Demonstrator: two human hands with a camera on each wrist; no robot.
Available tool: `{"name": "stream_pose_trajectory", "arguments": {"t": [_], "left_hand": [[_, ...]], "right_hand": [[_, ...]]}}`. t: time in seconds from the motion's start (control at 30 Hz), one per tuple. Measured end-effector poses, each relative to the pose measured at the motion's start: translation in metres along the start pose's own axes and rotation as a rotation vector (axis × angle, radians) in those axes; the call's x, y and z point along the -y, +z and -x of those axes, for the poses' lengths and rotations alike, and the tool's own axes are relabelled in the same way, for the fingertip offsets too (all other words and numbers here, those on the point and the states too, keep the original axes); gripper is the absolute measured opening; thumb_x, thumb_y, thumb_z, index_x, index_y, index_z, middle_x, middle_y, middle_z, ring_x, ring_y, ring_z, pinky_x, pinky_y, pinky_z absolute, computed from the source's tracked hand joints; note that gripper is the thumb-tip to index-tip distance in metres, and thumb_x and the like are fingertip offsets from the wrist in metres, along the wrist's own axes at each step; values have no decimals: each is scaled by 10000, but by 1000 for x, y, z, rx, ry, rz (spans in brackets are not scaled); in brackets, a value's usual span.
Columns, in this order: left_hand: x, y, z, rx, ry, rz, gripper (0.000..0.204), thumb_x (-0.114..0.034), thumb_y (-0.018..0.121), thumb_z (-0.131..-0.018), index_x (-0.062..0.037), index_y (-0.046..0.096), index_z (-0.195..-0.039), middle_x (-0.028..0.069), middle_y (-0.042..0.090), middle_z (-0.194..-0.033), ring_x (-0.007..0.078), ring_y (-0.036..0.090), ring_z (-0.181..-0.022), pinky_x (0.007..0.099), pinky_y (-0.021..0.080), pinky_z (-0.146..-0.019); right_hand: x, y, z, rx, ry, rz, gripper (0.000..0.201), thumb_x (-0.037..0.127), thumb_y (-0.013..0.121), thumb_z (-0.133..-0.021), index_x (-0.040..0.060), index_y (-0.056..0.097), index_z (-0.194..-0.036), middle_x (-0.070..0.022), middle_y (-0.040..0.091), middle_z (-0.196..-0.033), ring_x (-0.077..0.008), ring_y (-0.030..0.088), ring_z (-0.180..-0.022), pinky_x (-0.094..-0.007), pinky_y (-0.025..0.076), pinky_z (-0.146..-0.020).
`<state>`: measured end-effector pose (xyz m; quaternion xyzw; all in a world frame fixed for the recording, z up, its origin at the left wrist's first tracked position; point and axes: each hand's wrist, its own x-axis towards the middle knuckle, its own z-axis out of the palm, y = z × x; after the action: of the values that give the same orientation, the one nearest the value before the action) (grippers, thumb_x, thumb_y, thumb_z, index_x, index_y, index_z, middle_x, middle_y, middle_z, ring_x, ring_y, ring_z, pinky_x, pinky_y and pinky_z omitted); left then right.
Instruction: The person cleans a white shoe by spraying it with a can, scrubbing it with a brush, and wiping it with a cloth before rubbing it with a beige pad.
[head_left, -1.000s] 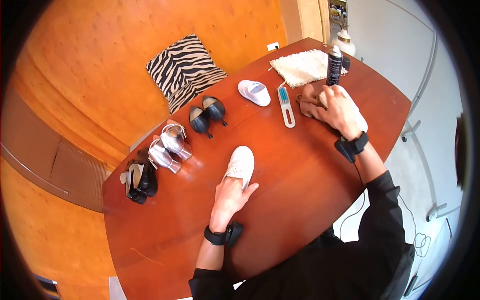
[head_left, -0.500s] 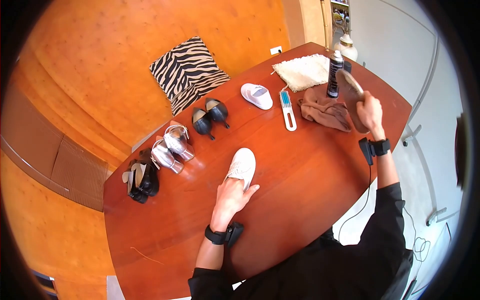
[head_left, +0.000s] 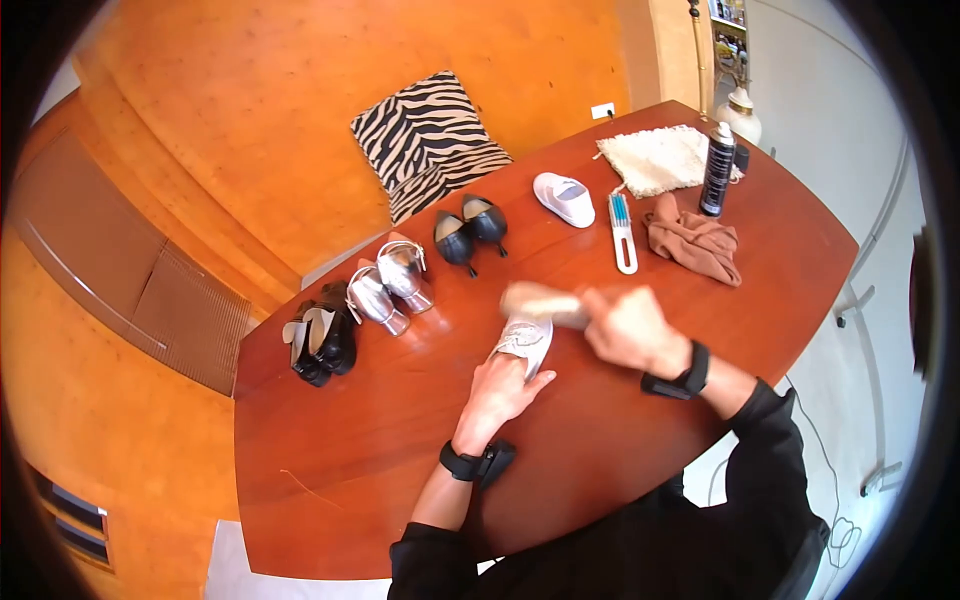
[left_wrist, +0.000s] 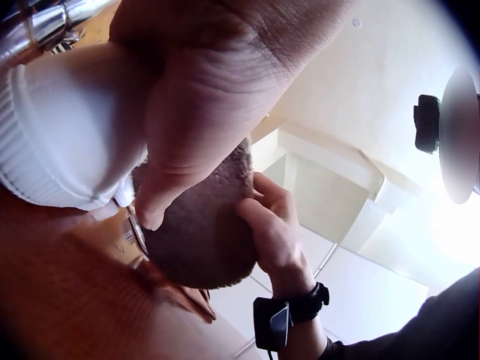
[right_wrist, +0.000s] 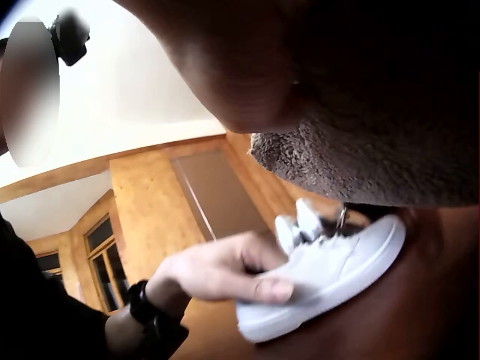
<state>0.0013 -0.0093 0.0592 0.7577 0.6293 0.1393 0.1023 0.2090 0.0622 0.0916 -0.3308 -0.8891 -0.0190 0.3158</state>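
Observation:
My left hand holds a white lace-up sneaker by its opening, toe pointing away from me; the fingers are hidden inside, while the thumb lies outside along the heel. My right hand grips a shoe brush, blurred in the head view, across the sneaker's toe. Seen from the left wrist, the brush is oval with a fuzzy brown face. In the right wrist view its plush edge hangs close over the sneaker's laces and toe.
A second white sneaker, a white brush with blue bristles, a brown cloth, a black spray can and a fluffy cream cloth lie farther back. Black heels, silver heels and black shoes line the left edge.
My right hand has lifted the shoe brush from beside the brown cloth and carried it left to the sneaker. My left hand stays at the sneaker. The head view has shifted slightly.

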Motion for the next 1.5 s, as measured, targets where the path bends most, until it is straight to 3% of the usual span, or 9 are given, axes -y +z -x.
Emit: {"name": "stream_pose_trajectory", "arguments": {"t": [0.17,0.37,0.43,0.67,0.87,1.1,1.27,1.43,1.5], "left_hand": [[-1,-1,-1,-23,4,27,382,-401,627,-784,-83,640,-996,148,646,-957,340,609,-874,421,499,-733],[-5,-4,-1,48,-6,-60,373,-403,647,-769,-60,653,-915,161,644,-895,336,610,-841,419,497,-702],[-4,-3,0,50,-7,-108,389,-414,648,-767,-39,658,-870,172,641,-873,341,606,-832,421,496,-698],[-5,-2,-1,35,-33,-63,457,-445,637,-773,12,645,-786,198,625,-887,352,587,-879,423,485,-716],[-5,-2,0,41,-25,-65,481,-463,635,-770,14,646,-832,207,615,-920,361,580,-897,434,480,-733],[-10,0,3,14,-21,-180,509,-466,645,-762,24,657,-900,236,591,-997,357,566,-954,436,467,-797],[-8,7,3,-91,130,-5,555,-380,683,-751,-18,539,-1146,194,577,-1093,375,524,-1038,449,442,-853],[-16,2,3,-179,195,-80,580,-403,694,-740,23,554,-1108,238,515,-1163,390,472,-1097,449,410,-897],[-23,-5,4,92,-40,-144,664,-429,686,-735,81,533,-1131,255,454,-1213,389,417,-1147,431,362,-972]], "right_hand": [[36,25,-16,427,0,10,437,116,629,-617,12,542,-1032,-179,601,-841,-322,602,-832,-413,508,-618],[16,71,-27,293,-94,-99,680,110,667,-628,40,446,-1268,-199,530,-1080,-341,546,-997,-406,517,-735],[7,75,-30,284,-9,-86,669,-24,581,-647,124,453,-1287,-152,500,-1217,-353,535,-1020,-414,507,-775],[4,67,-25,286,-52,239,525,89,521,-756,201,512,-1268,-113,453,-1334,-310,519,-1052,-398,507,-758],[22,66,-18,187,-247,114,362,155,481,-817,157,600,-1159,-73,525,-1266,-332,411,-1237,-455,302,-1031],[0,71,-23,196,-55,156,358,123,508,-784,89,598,-1128,-70,564,-1194,-320,450,-1209,-433,335,-1017],[37,42,-16,97,-243,-157,494,82,568,-662,79,590,-1155,-71,536,-1268,-304,433,-1236,-450,304,-1060],[26,56,-22,50,-242,-40,447,89,553,-692,85,603,-1136,-63,559,-1234,-295,449,-1219,-448,320,-1044],[15,60,-27,-21,-196,53,427,86,541,-710,82,603,-1132,-64,563,-1226,-295,454,-1211,-445,321,-1040]]}}
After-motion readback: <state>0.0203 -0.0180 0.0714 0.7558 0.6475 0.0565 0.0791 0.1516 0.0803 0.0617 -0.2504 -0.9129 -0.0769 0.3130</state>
